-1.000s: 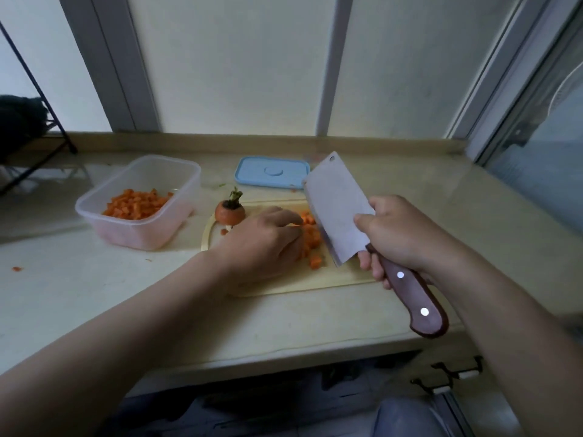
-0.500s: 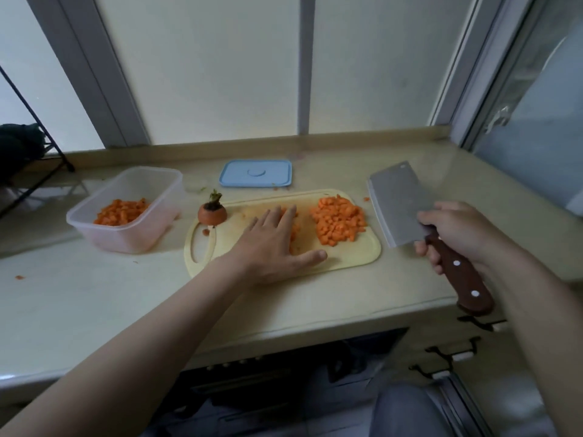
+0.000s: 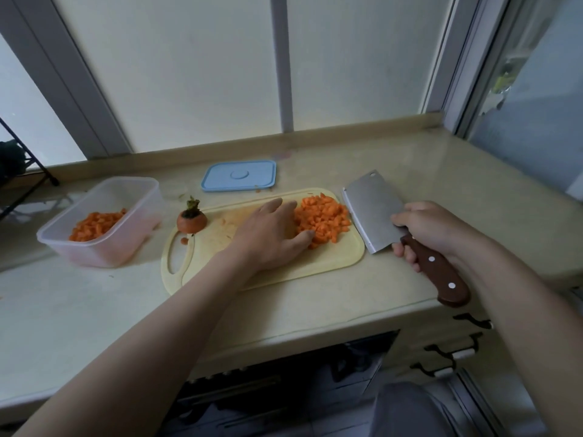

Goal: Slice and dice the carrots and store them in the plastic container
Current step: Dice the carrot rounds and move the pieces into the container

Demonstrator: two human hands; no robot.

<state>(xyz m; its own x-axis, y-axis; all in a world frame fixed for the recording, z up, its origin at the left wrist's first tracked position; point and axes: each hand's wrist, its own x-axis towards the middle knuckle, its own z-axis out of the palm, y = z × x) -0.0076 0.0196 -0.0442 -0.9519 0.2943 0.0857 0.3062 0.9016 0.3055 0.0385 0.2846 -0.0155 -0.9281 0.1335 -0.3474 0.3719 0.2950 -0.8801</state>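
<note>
1. Left grip (image 3: 268, 234): fingers about straight, palm down on the cutting board (image 3: 315, 266), holding nothing. Fingertips and thumb touch the left side of the diced carrot pile (image 3: 325, 219).
2. Right grip (image 3: 432, 228): curled round the handle of the cleaver (image 3: 372, 209).
3. Key relation: the pile sits between the grips. The blade is just right of it at the board's right edge, long axis near-to-far, cutting edge facing the pile.
4. Pile: small, fairly even orange cubes, loosely heaped on the board's far-right part. Likely to scatter if pushed fast.
5. Plastic container (image 3: 104, 250): lid off, partly filled with dice, left of the board past the carrot top (image 3: 191, 220).
6. Judgement: dicing looks done. Next is probably sweeping the pile onto the blade.
</note>
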